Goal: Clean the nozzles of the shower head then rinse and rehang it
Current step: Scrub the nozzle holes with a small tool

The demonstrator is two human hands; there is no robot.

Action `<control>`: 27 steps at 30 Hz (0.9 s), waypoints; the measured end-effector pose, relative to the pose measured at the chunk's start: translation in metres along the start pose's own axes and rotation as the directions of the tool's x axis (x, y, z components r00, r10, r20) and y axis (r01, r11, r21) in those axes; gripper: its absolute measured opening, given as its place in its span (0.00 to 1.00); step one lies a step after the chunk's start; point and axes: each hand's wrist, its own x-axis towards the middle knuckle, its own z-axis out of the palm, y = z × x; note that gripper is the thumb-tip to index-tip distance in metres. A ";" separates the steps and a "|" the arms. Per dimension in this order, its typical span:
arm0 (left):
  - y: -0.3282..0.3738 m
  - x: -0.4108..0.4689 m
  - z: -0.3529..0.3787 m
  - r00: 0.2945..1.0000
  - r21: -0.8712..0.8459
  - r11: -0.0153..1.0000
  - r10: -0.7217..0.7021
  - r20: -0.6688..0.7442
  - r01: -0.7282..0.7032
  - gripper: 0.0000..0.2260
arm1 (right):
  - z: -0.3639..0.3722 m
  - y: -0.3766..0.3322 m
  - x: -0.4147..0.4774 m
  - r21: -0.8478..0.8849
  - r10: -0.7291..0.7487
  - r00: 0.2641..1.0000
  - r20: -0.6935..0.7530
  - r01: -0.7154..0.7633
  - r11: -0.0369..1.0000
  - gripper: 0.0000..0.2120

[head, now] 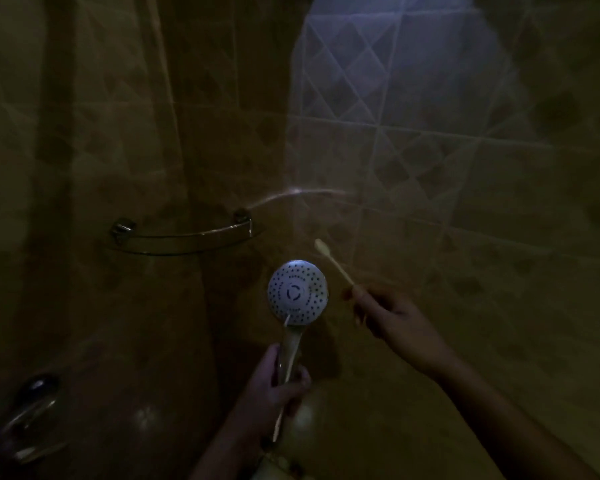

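In a dim shower stall, a round white shower head [297, 292] faces me, its dotted nozzle plate lit. My left hand [274, 382] grips its chrome handle [290, 351] from below. A thin pale stick-like thing runs along the handle and out under that hand; I cannot tell what it is. My right hand [392, 317] pinches the lower end of a pale toothbrush [333, 259], whose bristle end points up and left. The brush is held apart from the shower head, to its upper right.
A curved glass corner shelf [184, 237] with metal brackets is fixed to the tiled wall above the shower head. A chrome tap fitting [32, 403] sits at the lower left. A patch of bluish light falls on the wall tiles [378, 81] at the upper right.
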 end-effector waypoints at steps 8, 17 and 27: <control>-0.062 -0.021 0.064 0.996 0.240 0.971 0.002 -0.091 0.020 0.06 | -0.022 0.075 -0.063 -0.306 0.011 0.995 0.100 0.020 0.952 0.18; -0.073 -0.027 0.101 0.991 0.376 0.926 0.071 -0.116 -0.022 0.10 | -0.047 0.090 -0.088 -0.439 0.023 0.975 0.220 0.079 0.895 0.16; -0.072 -0.030 0.105 0.996 0.351 0.936 0.048 -0.075 -0.019 0.11 | -0.060 0.101 -0.081 -0.493 -0.095 0.979 0.181 0.174 0.852 0.21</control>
